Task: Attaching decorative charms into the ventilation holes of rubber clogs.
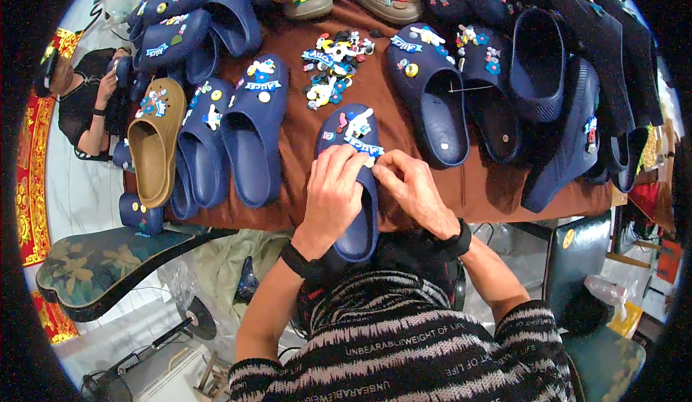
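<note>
the navy clog (pixel 358 238) lies near the middle front of the bench (pixel 299 117), toe pointing away and heel toward the wearer's body, probably so its decorated top stays within easy reach. the left grip (pixel 331 189) is clamped on it, fingers curled over the upper near the opening, seemingly to steady it. the right grip (pixel 417 191) has thumb and forefinger drawn close together beside the blue banner charm (pixel 365 148); whether anything is pinched between them i cannot tell. a white figure charm (pixel 357 123) sits higher on the toe.

just beyond lies a pile of loose charms (pixel 333 67), perhaps set there so either hand can reach it. decorated clogs stand on both sides, such as the tan clog (pixel 153 153) at left and another blue clog (pixel 441 117) at right, leaving a working gap between.
</note>
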Demonstrator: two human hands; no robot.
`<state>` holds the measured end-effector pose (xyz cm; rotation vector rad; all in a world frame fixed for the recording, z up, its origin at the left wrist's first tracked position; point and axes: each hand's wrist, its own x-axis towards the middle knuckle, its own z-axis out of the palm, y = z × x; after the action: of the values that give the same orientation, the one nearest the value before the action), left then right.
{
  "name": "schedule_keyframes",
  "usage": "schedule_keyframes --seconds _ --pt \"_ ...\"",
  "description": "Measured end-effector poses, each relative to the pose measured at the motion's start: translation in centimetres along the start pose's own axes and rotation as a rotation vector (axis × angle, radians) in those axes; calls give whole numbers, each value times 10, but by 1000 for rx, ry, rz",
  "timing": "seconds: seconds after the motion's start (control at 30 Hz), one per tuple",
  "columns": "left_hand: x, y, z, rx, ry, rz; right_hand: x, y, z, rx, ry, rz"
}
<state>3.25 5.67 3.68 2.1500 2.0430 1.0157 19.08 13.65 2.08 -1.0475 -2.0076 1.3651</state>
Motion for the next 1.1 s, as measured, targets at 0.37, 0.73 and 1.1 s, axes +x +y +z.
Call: schedule_keyframes --seconds 0.37,0.73,1.1 --pt "-2 -14 8 -17 27 110 6 1 13 227 80 86" --pt "1 -10 14 -38 94 30 7 1 22 764 63 307" --pt "1 -6 10 -31 54 21 3 5 23 267 218 -2"
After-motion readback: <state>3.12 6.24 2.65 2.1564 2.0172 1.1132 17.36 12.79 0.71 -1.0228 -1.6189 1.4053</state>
